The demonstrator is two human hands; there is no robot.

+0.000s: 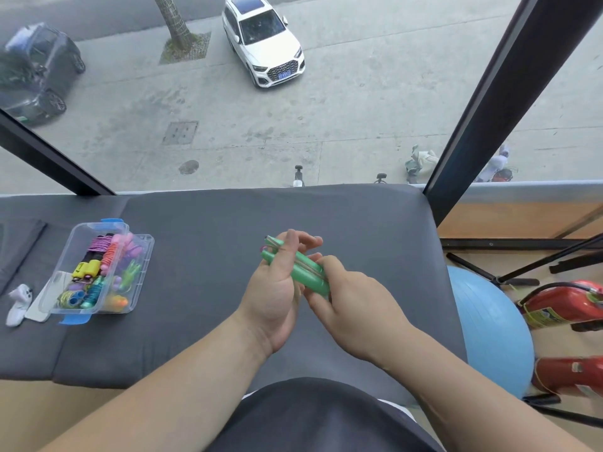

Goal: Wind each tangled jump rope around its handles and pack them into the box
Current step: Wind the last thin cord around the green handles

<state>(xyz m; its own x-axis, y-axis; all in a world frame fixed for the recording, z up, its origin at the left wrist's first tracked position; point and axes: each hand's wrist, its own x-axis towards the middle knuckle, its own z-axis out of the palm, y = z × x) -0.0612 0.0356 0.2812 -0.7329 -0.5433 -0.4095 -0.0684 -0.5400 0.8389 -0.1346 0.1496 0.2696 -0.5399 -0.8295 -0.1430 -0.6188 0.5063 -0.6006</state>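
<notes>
jump rope handles (309, 275) — left hand (277, 290) grip wrapped round, right hand (349, 301) grip tight on end

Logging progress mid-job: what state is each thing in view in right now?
green jump rope handles: side by side, held above the grey mat, a thin cord crossing them
left hand: grips the handles
right hand: holds the handles' near end
clear plastic box: open, no lid on, resting on the mat
wound jump ropes: packed in the box

Grey mat (202, 288) with clear box (75, 236), white controller (19, 305)
</notes>
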